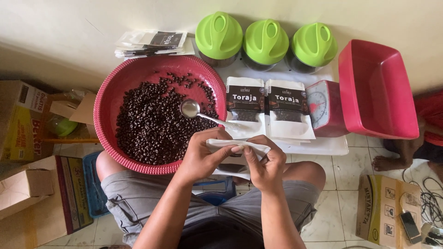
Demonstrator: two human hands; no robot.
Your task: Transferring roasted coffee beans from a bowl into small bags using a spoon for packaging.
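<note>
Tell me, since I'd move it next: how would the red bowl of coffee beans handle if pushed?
The red bowl is wide and shallow, so it probably slides without tipping. The loose beans would likely shift, and the spoon propped on its rim might slip off.

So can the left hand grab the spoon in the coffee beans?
Probably yes. The spoon lies uncovered just beyond the left hand, but that hand and the right hand both hold a white pouch.
</note>
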